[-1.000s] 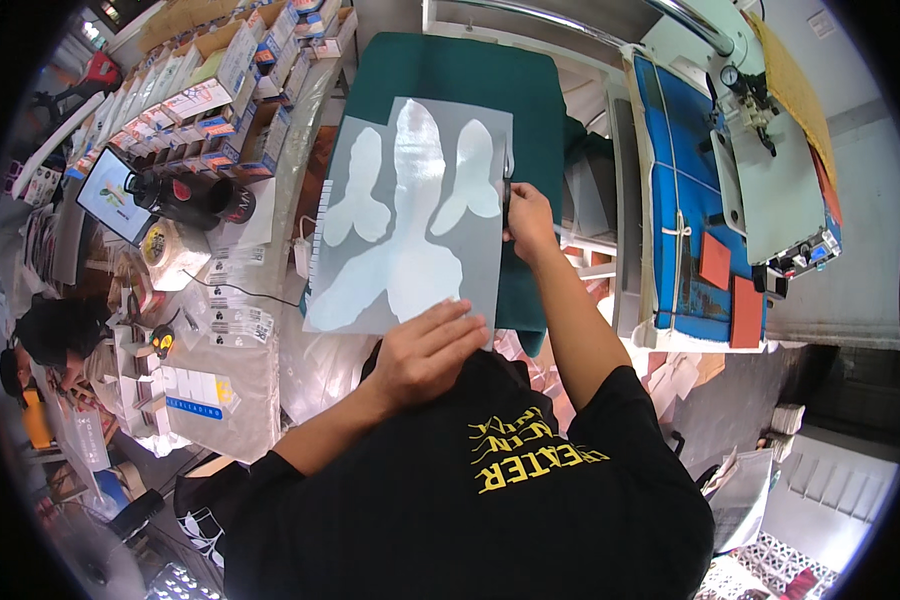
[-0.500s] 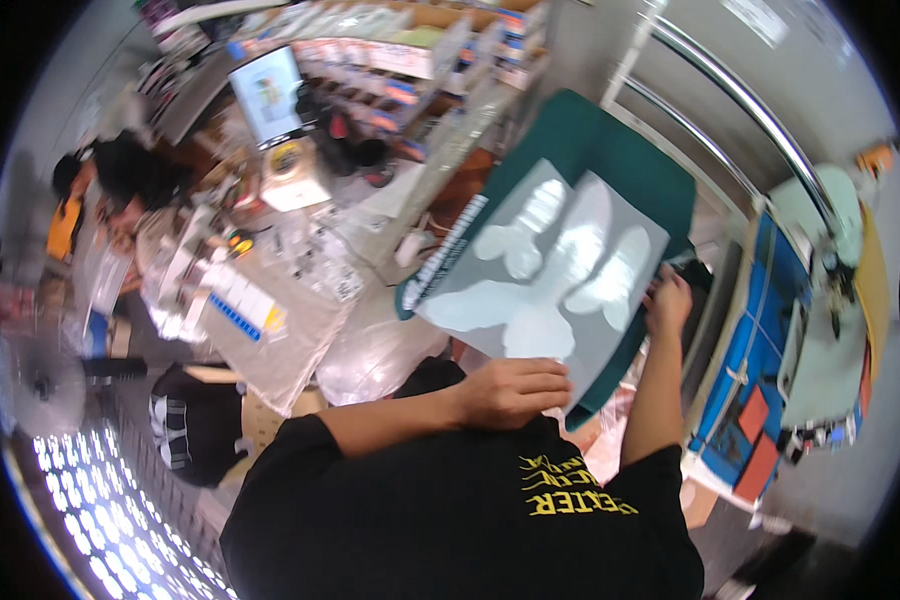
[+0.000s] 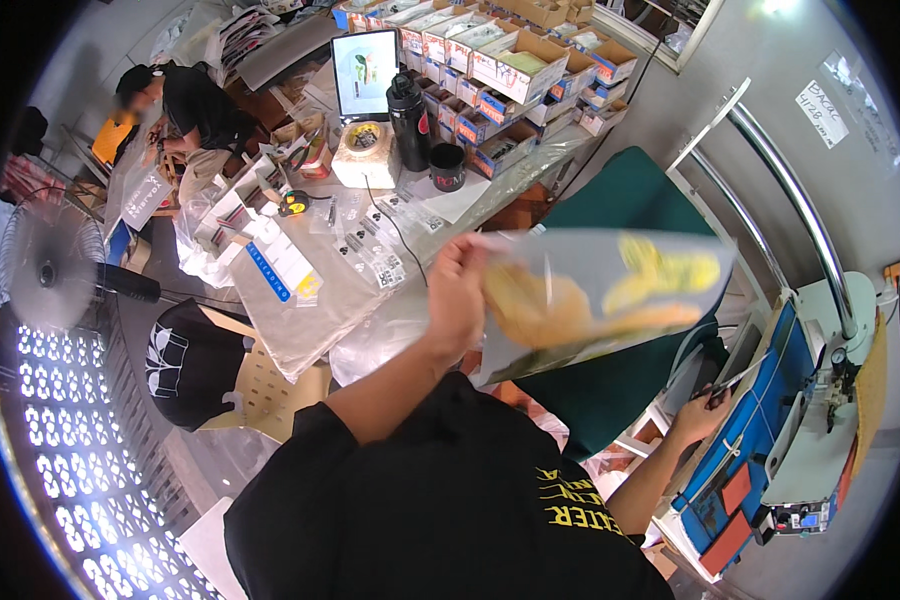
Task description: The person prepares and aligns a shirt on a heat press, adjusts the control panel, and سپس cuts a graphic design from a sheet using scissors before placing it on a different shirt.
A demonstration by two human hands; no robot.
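My left hand (image 3: 457, 290) is closed on the left edge of a clear film sheet (image 3: 590, 290) with yellow and orange printed shapes. The raised sheet is bent and blurred by motion. Under it lies a dark green cloth (image 3: 630, 190) on a board-like surface, partly hidden by the film. To the right of the cloth, my right hand (image 3: 700, 418) is closed around a dark-handled tool (image 3: 718, 392) with a thin metal end; its exact kind cannot be made out. That hand is near a blue panel (image 3: 740, 400).
A worktable on the left holds a laptop-like screen (image 3: 365, 75), a black bottle (image 3: 408, 122), a black mug (image 3: 447, 166) and stacked parts boxes (image 3: 515, 65). Metal rails (image 3: 785, 170) stand at right. A fan (image 3: 48, 270) and a seated person (image 3: 195, 110) are at far left.
The film sheet, earlier flat over the green cloth with pale shapes showing, is now lifted with yellow ones showing. My left hand moved up and away; my right hand moved right and nearer.
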